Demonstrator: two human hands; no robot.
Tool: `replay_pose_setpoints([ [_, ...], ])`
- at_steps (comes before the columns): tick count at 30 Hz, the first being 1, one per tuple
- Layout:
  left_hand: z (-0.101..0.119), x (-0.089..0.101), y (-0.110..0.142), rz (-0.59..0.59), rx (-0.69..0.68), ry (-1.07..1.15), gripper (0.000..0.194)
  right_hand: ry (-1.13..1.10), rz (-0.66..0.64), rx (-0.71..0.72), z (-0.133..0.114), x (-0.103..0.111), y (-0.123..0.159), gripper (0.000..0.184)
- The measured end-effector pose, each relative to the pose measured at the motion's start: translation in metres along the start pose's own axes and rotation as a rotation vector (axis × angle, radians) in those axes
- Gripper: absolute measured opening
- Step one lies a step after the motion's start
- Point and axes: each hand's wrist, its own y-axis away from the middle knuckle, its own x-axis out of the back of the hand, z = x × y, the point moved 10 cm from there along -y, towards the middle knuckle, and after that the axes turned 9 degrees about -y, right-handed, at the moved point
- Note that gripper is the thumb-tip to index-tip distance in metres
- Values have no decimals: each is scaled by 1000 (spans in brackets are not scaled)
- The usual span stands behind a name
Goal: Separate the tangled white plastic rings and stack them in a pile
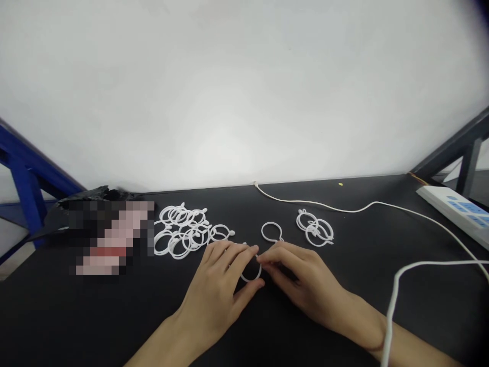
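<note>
Between my two hands is a white curtain ring [251,280], partly covered by my fingers. My left hand [217,280] curls around it from the left, with the thumb at its lower right edge. The fingertips of my right hand [305,280] pinch together at the ring's right side; any small part inside that pinch is hidden. Just beyond my right fingers another white ring [271,223] lies flat, its eyelet near my knuckles. To the left lies a heap of white rings [181,232] with small eyelets.
Several white rings [316,228] lie in a small group to the right. A white cable [340,209] runs across the black table [133,316] and loops over my right forearm. A white device with blue labels [458,204] stands at right; a black plastic bag [61,214] lies at left.
</note>
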Motion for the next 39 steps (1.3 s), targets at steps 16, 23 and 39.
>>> replay_pose_setpoints([
  [16, -21, -12, 6, -81, 145, -312, 40, 476, 16, -151, 33, 9, 0, 11],
  [23, -10, -12, 5, -95, 77, -237, 45, 245, -24, 24, 6, 1, -3, 20],
  [39, -4, 0, 1, -4, 42, -95, 34, 159, -13, 139, -15, 4, -1, 21],
])
